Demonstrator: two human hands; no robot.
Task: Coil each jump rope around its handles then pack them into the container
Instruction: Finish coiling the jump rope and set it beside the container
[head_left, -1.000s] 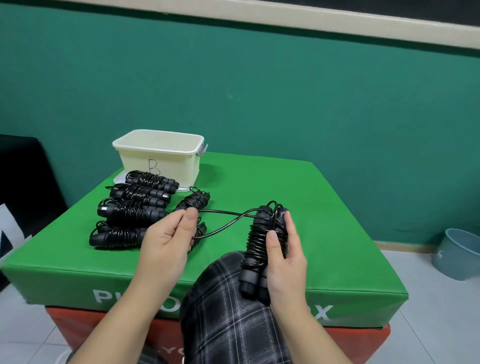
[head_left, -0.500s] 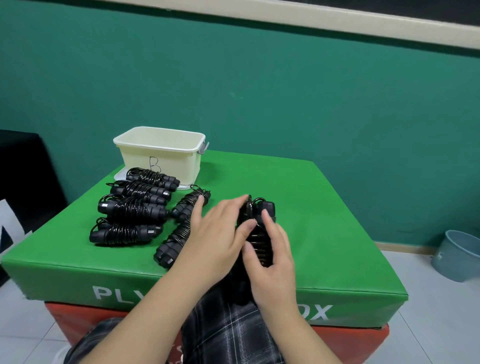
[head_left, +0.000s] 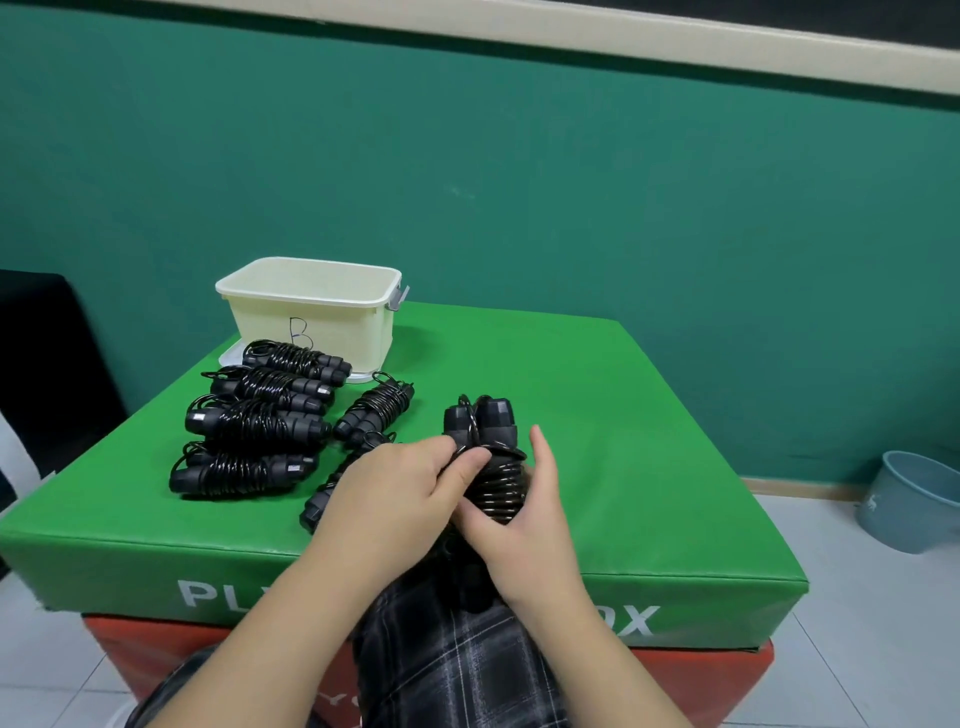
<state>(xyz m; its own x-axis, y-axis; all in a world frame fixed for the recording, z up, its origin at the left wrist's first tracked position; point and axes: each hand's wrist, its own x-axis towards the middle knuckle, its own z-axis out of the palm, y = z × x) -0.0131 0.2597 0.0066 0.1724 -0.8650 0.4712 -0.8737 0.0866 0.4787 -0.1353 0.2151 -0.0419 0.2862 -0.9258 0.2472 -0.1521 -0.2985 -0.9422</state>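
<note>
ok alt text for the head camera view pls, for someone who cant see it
Two hands hold a coiled black jump rope above a green padded box: the left hand pinches its cord, the right hand cradles the bundle. Six more coiled ropes lie left, before a cream container.

Glossy black jump rope (head_left: 493, 467) in both hands, cream container (head_left: 311, 312) beyond the left hand (head_left: 395, 493), green box top (head_left: 623, 441), dark plaid trousers (head_left: 457, 665) beneath.

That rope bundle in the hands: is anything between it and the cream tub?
Partly. The rope bundle sits right of the coiled ropes, which lie in front of the cream tub. One coiled rope lies near the straight line; lifting over clears it. The tub is open.
</note>
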